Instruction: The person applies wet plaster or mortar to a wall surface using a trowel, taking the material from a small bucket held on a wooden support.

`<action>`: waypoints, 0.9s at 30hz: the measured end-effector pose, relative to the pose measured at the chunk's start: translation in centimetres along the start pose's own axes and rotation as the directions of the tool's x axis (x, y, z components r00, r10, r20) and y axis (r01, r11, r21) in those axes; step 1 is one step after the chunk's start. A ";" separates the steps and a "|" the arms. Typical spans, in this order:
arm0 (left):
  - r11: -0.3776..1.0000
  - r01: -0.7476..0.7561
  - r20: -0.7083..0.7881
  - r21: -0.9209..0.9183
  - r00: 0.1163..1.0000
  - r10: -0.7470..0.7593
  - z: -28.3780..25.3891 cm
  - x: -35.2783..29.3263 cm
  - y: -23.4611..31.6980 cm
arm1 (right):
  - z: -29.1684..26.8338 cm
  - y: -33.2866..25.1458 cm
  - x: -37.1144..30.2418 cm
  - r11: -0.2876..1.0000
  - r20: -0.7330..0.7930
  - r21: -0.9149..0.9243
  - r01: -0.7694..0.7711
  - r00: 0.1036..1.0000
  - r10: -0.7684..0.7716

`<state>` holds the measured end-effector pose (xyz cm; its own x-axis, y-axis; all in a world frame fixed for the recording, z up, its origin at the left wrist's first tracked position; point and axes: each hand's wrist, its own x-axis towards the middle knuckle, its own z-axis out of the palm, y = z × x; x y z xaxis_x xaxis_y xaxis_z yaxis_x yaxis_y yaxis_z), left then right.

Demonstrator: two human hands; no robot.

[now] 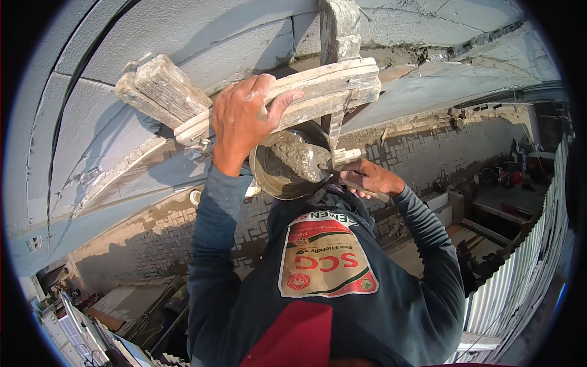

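Head view showed the person's left hand (pixel 244 116) raised up and wrapped around a mortar-crusted wooden float (pixel 287 101), fingers curled over its long board and thumb over the top edge. The float lay tilted, its right end higher, pressed up against the grey plastered wall (pixel 122 49), with a worn wooden block (pixel 162 88) at its left end. Just below the float sat a round metal pan (pixel 287 168) loaded with a lump of wet grey mortar (pixel 299 156). The right hand (pixel 370 180) was closed around the handle of a trowel (pixel 333 164), whose blade reached into the mortar in the pan. What carried the pan could not be told, since the left forearm and the mortar hid its support. A vertical wooden batten (pixel 339 27) stood against the wall above the float's right end. Both forearms wore dark blue sleeves (pixel 211 232). Far below lay a paved yard (pixel 422 147) and a corrugated metal fence (pixel 520 275).
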<state>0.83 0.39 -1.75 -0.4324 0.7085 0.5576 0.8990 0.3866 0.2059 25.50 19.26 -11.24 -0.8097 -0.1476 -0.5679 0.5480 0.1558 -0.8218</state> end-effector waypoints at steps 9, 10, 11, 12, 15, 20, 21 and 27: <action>0.999 0.038 0.053 -0.038 0.998 -0.036 -0.6 0.3 0.5 | -3.8 -1.5 -9.5 0.972 -0.014 0.127 -0.198 0.979 0.202; 0.998 0.055 0.068 -0.033 0.996 -0.053 -0.8 0.2 0.5 | -4.7 -1.2 -10.9 0.954 -0.011 0.207 -0.216 0.975 0.223; 0.997 0.069 0.085 -0.023 0.994 -0.067 -0.8 0.3 0.6 | -5.5 -0.8 -12.1 0.930 -0.004 0.290 -0.227 0.971 0.239; 0.997 0.078 0.105 -0.020 0.992 -0.075 -0.8 0.1 0.5 | -6.3 -1.9 -13.2 0.937 -0.046 0.225 -0.267 0.958 0.284; 0.998 0.064 0.083 -0.015 0.995 -0.062 -0.6 0.1 0.4 | -9.1 -2.7 -16.6 0.924 -0.128 0.219 -0.313 0.930 0.345; 0.998 0.065 0.063 -0.023 0.996 -0.063 -0.5 0.4 0.8 | -15.6 -5.5 -20.6 0.966 -0.336 0.179 -0.187 0.911 0.239; 0.998 0.060 0.051 -0.007 0.997 -0.060 -0.5 0.4 0.7 | -17.3 -6.1 -20.8 0.980 -0.387 0.132 -0.148 0.903 0.189; 0.996 0.083 0.039 0.018 0.996 -0.084 -0.4 0.2 0.5 | -29.8 -7.1 -16.8 0.561 -0.589 -0.763 -0.322 0.703 -0.399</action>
<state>1.25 0.46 -1.18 -0.5085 0.6964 0.5064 0.8586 0.4547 0.2368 28.94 49.72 5.51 -0.9111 0.4098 -0.0448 0.4078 0.8800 -0.2434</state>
